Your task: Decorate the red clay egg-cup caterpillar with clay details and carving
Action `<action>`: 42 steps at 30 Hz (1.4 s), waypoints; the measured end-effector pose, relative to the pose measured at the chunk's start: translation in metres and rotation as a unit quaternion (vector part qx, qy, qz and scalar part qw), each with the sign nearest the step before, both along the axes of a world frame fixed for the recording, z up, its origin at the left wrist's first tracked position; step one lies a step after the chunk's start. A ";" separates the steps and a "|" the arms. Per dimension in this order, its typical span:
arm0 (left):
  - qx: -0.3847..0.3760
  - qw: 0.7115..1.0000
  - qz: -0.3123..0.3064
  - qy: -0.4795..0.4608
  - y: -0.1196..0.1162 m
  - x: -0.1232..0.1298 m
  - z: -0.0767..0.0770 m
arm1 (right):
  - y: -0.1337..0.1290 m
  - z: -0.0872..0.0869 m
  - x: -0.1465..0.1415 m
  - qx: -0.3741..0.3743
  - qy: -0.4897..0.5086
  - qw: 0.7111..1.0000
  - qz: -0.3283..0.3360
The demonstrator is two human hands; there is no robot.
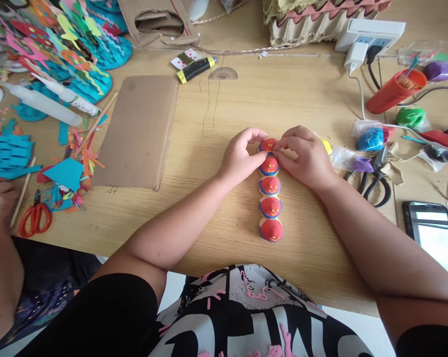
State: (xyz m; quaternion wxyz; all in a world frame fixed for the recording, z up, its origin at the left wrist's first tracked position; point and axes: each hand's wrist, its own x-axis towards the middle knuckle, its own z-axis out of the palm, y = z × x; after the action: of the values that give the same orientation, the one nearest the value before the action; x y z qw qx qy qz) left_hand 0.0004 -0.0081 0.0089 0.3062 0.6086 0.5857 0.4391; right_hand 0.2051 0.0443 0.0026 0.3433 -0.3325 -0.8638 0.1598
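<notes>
A strip of egg-carton cups [271, 208] stands on the table before me, running away from my body. Its several domes are covered in red, trimmed with blue, and carry small yellow smiling faces. My left hand [242, 153] grips the farthest dome [269, 145] from the left, thumb and forefinger bent around it. From the other side my right hand [305, 153] presses thumb and fingertips together against that dome's near right edge. Any small piece between the right fingertips is hidden.
Brown cardboard [138, 131] lies left, near paper scraps, red-handled scissors [35, 218] and glue bottles [45, 101]. Another person's hand [0, 201] rests at far left. Rightward are black-handled pliers [374, 178], clay lumps [370, 139], a red cup [397, 91], a phone [432, 235] and cables.
</notes>
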 end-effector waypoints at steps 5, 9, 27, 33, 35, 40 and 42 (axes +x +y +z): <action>-0.002 1.000 -0.005 -0.005 0.000 -0.001 0.000 | 0.000 0.001 0.001 0.006 -0.018 1.000 0.004; -0.002 1.000 -0.005 -0.004 0.001 -0.001 -0.002 | 0.000 0.002 0.001 0.000 -0.026 1.000 0.004; -0.009 1.000 -0.003 -0.009 0.000 -0.001 -0.001 | -0.001 0.001 -0.003 -0.021 0.014 1.000 -0.013; -0.003 1.000 -0.005 -0.005 0.000 -0.001 -0.001 | -0.001 0.000 -0.003 -0.017 0.015 1.000 -0.014; 0.001 1.000 -0.003 -0.005 0.000 -0.001 -0.002 | 0.000 0.000 -0.003 -0.016 0.016 1.000 -0.015; 0.003 1.000 0.008 0.002 0.002 0.001 -0.003 | -0.001 0.000 -0.004 -0.019 0.014 1.000 -0.013; 0.003 1.000 0.011 0.004 0.003 0.002 -0.004 | -0.001 0.001 -0.004 -0.023 0.013 1.000 -0.011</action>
State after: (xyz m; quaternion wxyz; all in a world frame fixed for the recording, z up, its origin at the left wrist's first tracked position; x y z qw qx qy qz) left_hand 0.0022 -0.0054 0.0047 0.2974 0.6048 0.5920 0.4419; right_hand 0.2010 0.0432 0.0039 0.3484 -0.3477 -0.8516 0.1804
